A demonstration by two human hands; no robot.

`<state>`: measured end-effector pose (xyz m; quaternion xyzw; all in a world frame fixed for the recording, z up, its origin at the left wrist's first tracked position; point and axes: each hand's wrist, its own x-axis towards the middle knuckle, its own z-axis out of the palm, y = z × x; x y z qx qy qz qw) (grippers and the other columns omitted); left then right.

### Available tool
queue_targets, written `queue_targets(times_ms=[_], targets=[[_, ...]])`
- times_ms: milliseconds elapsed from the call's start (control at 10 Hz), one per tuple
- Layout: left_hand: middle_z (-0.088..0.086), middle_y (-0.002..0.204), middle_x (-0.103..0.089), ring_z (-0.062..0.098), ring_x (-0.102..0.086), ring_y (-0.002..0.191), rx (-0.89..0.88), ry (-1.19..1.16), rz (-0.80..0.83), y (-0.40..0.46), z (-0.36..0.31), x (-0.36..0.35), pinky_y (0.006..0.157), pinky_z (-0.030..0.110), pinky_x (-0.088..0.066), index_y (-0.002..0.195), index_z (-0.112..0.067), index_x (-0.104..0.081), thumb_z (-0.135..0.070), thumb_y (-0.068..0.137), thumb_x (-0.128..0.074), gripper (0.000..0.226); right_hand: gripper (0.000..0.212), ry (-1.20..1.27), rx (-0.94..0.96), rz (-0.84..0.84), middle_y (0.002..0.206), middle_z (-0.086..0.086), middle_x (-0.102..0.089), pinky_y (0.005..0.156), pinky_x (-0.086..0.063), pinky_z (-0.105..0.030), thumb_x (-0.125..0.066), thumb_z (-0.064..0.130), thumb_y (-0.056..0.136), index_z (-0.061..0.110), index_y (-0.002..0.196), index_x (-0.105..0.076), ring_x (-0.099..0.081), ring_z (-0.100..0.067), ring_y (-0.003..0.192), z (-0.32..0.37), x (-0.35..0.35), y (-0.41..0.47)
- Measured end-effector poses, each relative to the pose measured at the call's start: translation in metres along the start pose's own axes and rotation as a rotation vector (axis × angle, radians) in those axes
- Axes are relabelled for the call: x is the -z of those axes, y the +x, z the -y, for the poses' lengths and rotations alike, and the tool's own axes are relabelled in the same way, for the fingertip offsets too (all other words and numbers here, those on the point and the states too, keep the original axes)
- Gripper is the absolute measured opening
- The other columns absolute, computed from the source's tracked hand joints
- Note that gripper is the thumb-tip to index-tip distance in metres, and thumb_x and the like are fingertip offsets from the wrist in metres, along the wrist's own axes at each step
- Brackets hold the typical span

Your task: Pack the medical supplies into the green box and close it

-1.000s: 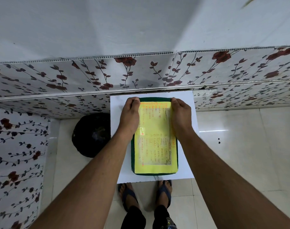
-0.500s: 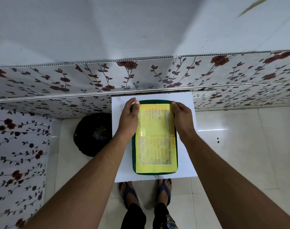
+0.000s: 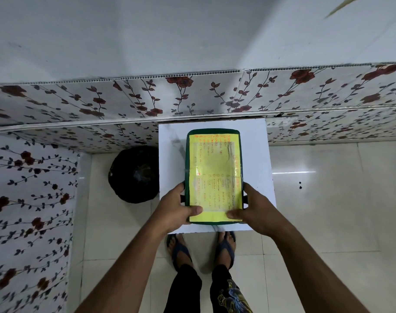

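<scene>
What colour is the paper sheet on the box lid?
Yellow, with handwritten orange and dark text; the yellow paper sheet shows in the head view.

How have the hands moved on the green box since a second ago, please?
Yes: both the left hand and right hand slid from the green box's far end to its near end.

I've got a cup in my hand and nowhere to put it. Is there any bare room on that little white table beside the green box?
Only strips. The white table is bare left of the green box, right of it, and in a narrow band between box and wall. The near end is crowded: left hand and right hand grip the box there. A black bag sits on the floor to the left.
</scene>
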<state>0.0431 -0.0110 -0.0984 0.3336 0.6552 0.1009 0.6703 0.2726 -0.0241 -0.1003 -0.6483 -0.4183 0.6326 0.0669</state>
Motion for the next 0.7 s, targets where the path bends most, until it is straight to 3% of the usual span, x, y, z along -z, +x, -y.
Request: queue_targets(times_ms=[200, 400, 600, 700], targets=[[0.006, 0.124, -0.061, 0.025, -0.061, 0.11, -0.014, -0.005, -0.023, 0.001, -0.002, -0.007, 0.079, 0.044, -0.06, 0.136, -0.031, -0.048, -0.008, 0.08, -0.076, 0.067, 0.074, 0.024, 0.014, -0.063, 0.131, 0.003, -0.058, 0.091, -0.056, -0.047, -0.077, 0.012, 0.081, 0.025, 0.142, -0.038, -0.058, -0.022, 0.118, -0.001, 0.003, 0.0], [0.007, 0.122, -0.063, 0.026, -0.064, 0.107, -0.001, -0.029, -0.016, 0.006, -0.005, -0.01, 0.082, 0.044, -0.06, 0.139, -0.031, -0.047, -0.009, 0.082, -0.074, 0.067, 0.073, -0.014, 0.007, -0.029, 0.129, 0.001, -0.056, 0.08, -0.061, -0.04, -0.075, 0.013, 0.083, 0.023, 0.142, -0.034, -0.057, -0.025, 0.116, 0.004, 0.012, 0.003], [0.007, 0.131, -0.059, 0.028, -0.061, 0.114, 0.054, -0.07, -0.011, -0.002, -0.008, -0.013, 0.085, 0.047, -0.058, 0.145, -0.032, -0.039, -0.01, 0.081, -0.076, 0.077, 0.082, -0.029, -0.02, 0.014, 0.135, -0.004, -0.054, 0.083, -0.059, -0.042, -0.076, 0.015, 0.082, 0.023, 0.148, -0.027, -0.057, -0.029, 0.117, 0.008, 0.013, 0.0], [0.008, 0.138, -0.053, 0.028, -0.053, 0.124, 0.028, 0.001, -0.098, -0.01, -0.016, -0.008, 0.093, 0.051, -0.054, 0.148, -0.035, -0.032, -0.022, 0.077, -0.08, 0.087, 0.09, -0.136, -0.012, -0.043, 0.143, -0.009, -0.05, 0.09, -0.054, -0.041, -0.076, 0.021, 0.083, 0.02, 0.153, -0.019, -0.055, -0.03, 0.122, 0.019, 0.019, -0.009]])
